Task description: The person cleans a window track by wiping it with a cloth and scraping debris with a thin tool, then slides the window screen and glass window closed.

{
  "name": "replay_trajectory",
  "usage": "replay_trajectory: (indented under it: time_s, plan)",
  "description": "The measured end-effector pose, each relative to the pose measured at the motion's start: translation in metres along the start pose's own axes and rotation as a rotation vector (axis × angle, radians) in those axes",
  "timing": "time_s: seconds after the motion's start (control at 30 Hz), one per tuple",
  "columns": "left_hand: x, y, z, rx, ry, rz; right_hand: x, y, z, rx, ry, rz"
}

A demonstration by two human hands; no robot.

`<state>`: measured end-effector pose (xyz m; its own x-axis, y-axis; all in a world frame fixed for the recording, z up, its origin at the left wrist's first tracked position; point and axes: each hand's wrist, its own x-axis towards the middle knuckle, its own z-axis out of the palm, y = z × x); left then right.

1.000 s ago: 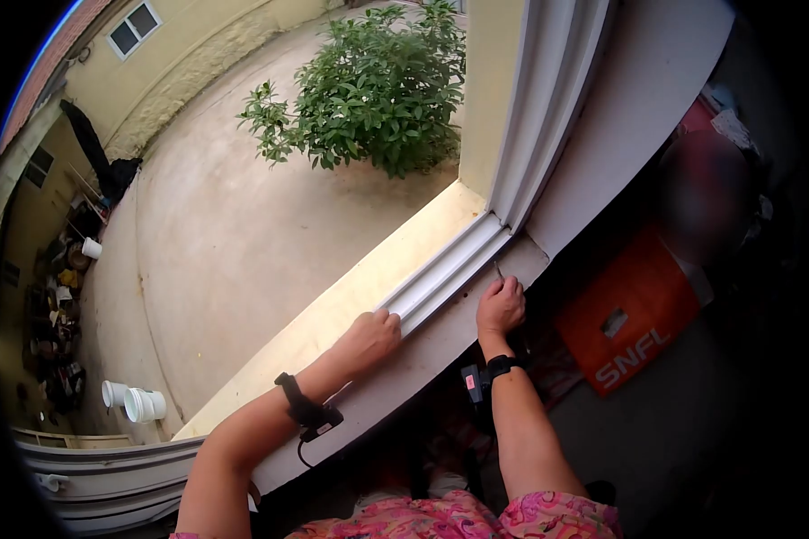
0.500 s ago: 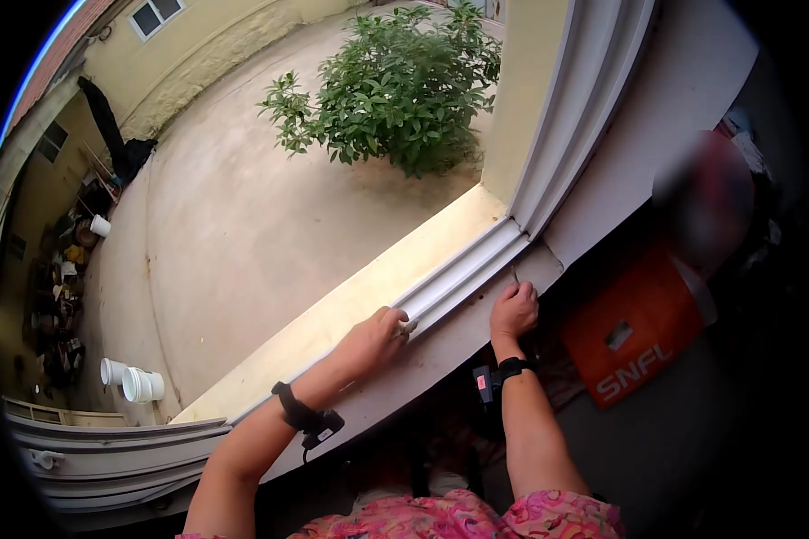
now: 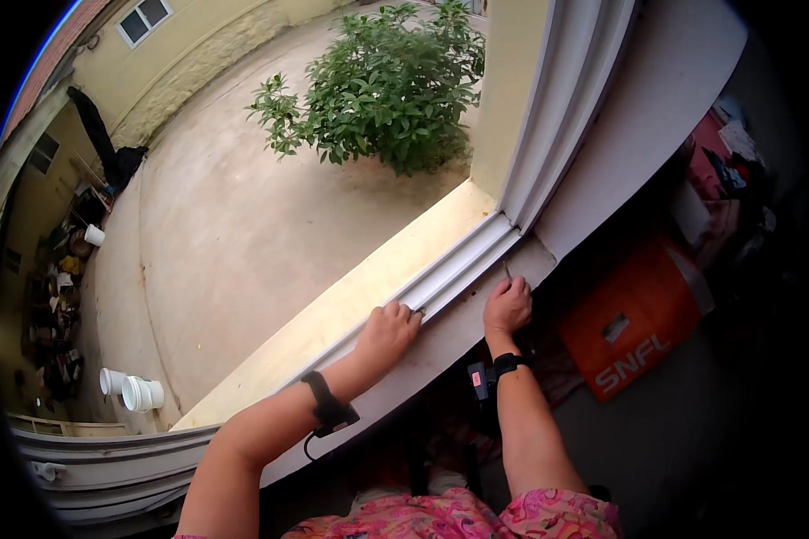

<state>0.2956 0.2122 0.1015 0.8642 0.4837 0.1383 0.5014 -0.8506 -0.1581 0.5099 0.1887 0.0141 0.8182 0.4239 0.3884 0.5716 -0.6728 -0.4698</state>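
2 white buckets [image 3: 143,394] stand outside, contents indistinct. Left hand [image 3: 388,334], nearer the track's corner than 0.5 s ago: grip closed on a greyish scrap [image 3: 415,313], mostly hidden, at the window track [image 3: 458,274]. Right hand [image 3: 508,306]: grip pinching a thin rod [image 3: 506,268], lower end covered, over the sill [image 3: 536,257]. Orange bag [image 3: 643,296]: contents unseen.

The window track [image 3: 463,271] is coloured white, the sleeve [image 3: 559,516] is patterned pink, the orange bag [image 3: 645,304] is lettered white
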Motion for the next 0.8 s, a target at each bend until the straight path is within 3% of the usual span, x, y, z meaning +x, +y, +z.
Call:
replay_trajectory:
  time_s: [0.07, 0.17, 0.27, 0.4, 0.57, 0.8]
  plan:
    - [-0.004, 0.004, -0.012, 0.041, -0.253, -0.021, 0.0, 0.003, 0.005, 0.003, 0.002, -0.006]
    - [-0.013, -0.001, -0.012, -0.055, -0.422, 0.002, 0.0, 0.004, 0.007, 0.003, 0.007, -0.013]
    - [-0.035, -0.009, -0.014, -0.203, -0.437, -0.06, -0.001, 0.004, 0.006, -0.006, -0.006, -0.011]
    - [-0.077, -0.014, -0.024, -0.161, -0.383, -0.042, 0.0, 0.004, 0.006, 0.003, 0.002, -0.018]
    - [-0.133, -0.014, -0.028, -0.22, -0.207, -0.199, 0.0, 0.007, 0.009, 0.011, -0.002, -0.043]
    - [-0.207, -0.013, -0.043, -0.185, -0.298, -0.453, 0.002, 0.008, 0.008, -0.023, -0.03, -0.076]
